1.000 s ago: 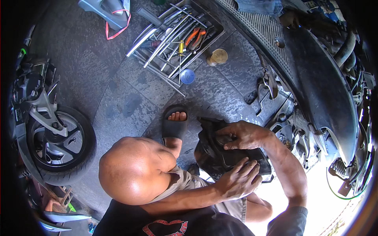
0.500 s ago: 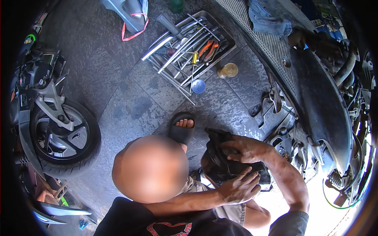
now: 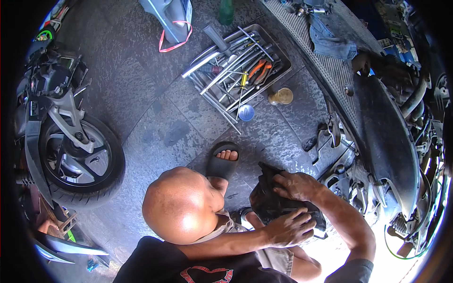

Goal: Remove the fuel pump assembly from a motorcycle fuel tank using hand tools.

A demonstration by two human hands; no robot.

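A black moulded plastic part (image 3: 271,200), probably a motorcycle cover, is held in front of my right shin. My right hand (image 3: 298,186) grips its upper side, fingers curled over the edge. My left hand (image 3: 289,229) lies against its lower side with bent fingers; the fingertips are partly hidden. To the left of the part rises my bent knee (image 3: 179,205), with my sandalled foot (image 3: 224,160) on the floor beyond it.
A tool tray (image 3: 278,75) full of wrenches, pliers and screwdrivers stands ahead, beside a small jar (image 3: 282,96) and a blue lid (image 3: 246,112). A motorcycle wheel (image 3: 80,160) is at left. A partly stripped motorcycle (image 3: 387,137) fills the right. A green bottle (image 3: 226,12) stands far ahead.
My right hand has closed further over the part's upper side. My left hand's fingers, straighter before, are now bent. The whole view has shifted slightly.
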